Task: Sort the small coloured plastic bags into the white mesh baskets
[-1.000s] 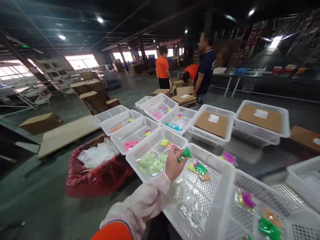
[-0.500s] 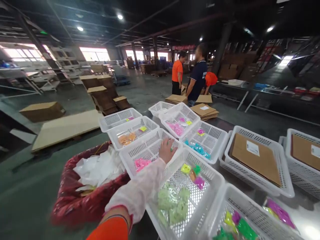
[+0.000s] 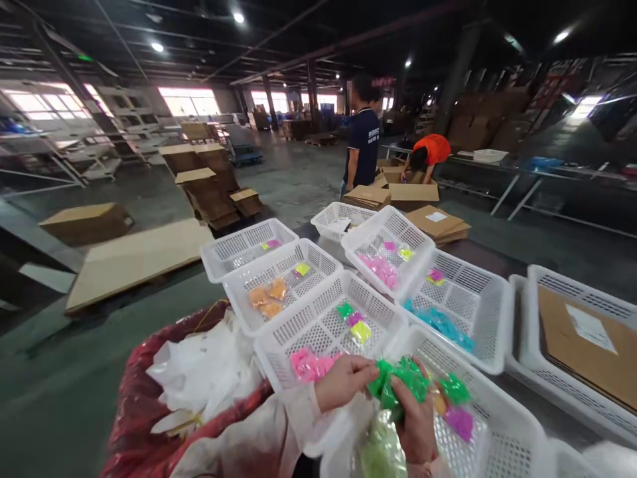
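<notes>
Both my hands pinch the green packets (image 3: 401, 380) over the nearest white basket (image 3: 502, 425): left hand (image 3: 343, 381) grips one side, right hand (image 3: 415, 418) underneath. Best keep fingers tight so none spill.

Around me is a big dim warehouse with a dark beamed ceiling (image 3: 308, 26) and round white ceiling lamps (image 3: 239, 17). Bright windows (image 3: 189, 103) line the far wall. The grey concrete floor (image 3: 298, 179) carries stacked brown cardboard boxes (image 3: 212, 189) and a flat sheet of pale cardboard (image 3: 137, 259). Grey metal shelving (image 3: 60, 153) stands to my left.
</notes>
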A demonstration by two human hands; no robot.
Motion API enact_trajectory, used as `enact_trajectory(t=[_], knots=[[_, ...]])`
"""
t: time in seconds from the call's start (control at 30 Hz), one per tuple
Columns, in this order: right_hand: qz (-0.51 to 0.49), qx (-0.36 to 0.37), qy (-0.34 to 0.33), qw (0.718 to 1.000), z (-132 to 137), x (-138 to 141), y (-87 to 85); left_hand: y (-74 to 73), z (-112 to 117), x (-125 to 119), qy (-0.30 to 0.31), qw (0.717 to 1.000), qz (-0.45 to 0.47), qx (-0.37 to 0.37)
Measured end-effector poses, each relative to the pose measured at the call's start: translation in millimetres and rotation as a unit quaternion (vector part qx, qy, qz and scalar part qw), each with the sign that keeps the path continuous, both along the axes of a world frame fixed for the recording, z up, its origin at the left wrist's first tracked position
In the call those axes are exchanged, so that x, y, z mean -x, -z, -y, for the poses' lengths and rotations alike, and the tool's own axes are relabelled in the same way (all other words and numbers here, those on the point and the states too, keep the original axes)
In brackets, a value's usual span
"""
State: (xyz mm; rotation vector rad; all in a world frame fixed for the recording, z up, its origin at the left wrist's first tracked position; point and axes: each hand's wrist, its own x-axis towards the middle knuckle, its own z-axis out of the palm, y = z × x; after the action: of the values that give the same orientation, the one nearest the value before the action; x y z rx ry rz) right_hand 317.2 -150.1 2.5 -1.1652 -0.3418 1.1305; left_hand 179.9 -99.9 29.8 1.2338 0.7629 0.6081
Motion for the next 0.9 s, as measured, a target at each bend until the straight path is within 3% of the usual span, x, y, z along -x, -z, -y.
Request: enact_trajectory(t=[0.07, 0.13, 0.2, 0.23, 0.27, 0.3, 0.37, 0.47, 0.53, 0.57, 0.63, 0.7, 0.8, 0.9], knots=[[-0.074, 0.027, 0.002, 0.997, -29.6, 22.6, -3.0, -3.0, -41.1, 38.9, -0.024, 0.998, -0.014, -0.048], [-0.154, 0.055, 0.005, 0.987, -60.1, 46.1, -3.8, -5.9, -91.0, 79.9, -0.138, 0.972, -0.055, -0.180], [-0.194, 0.071, -0.017, 0.978, -88.2, 69.2, -1.4, -5.2, -147.3, 118.4, -0.291, 0.895, -0.113, -0.319], [-0.193, 0.072, -0.039, 0.978, -100.5, 80.1, 0.9, -2.4, -175.7, 135.0, -0.335, 0.859, -0.151, -0.355], [-0.186, 0.070, -0.060, 0.978, -111.3, 90.4, 3.3, 2.0, -202.1, 148.9, -0.345, 0.843, -0.193, -0.364], [-0.181, 0.063, -0.081, 0.978, -120.8, 100.0, 5.7, 7.7, -224.8, 160.0, -0.328, 0.846, -0.233, -0.350], [-0.196, 0.041, -0.130, 0.971, -136.5, 117.5, 8.4, 19.9, -253.1, 173.4, -0.240, 0.885, -0.279, -0.284], [-0.267, 0.009, -0.247, 0.932, -155.3, 140.6, 6.3, 28.0, -249.1, 181.4, -0.072, 0.951, -0.219, -0.208], [-0.299, 0.006, -0.325, 0.897, -166.7, 154.4, 3.1, 22.7, -229.1, 188.8, 0.031, 0.982, -0.136, -0.125], [-0.309, 0.008, -0.351, 0.884, -172.2, 160.7, 2.0, 17.8, -219.5, 194.3, 0.052, 0.990, -0.105, -0.078], [-0.324, 0.015, -0.371, 0.870, -182.4, 171.7, 1.8, 6.0, -207.8, 207.9, 0.014, 0.996, -0.087, -0.014], [-0.345, 0.030, -0.378, 0.858, -191.1, 180.3, 4.2, -5.5, -210.1, 222.0, -0.068, 0.991, -0.111, -0.035], [-0.382, 0.042, -0.383, 0.840, -202.6, 189.4, 8.4, -18.9, -237.0, 242.0, -0.207, 0.965, -0.125, -0.100], [-0.406, 0.019, -0.309, 0.860, -212.2, 194.9, 7.3, -23.8, -277.0, 261.0, -0.348, 0.930, -0.083, -0.082]])
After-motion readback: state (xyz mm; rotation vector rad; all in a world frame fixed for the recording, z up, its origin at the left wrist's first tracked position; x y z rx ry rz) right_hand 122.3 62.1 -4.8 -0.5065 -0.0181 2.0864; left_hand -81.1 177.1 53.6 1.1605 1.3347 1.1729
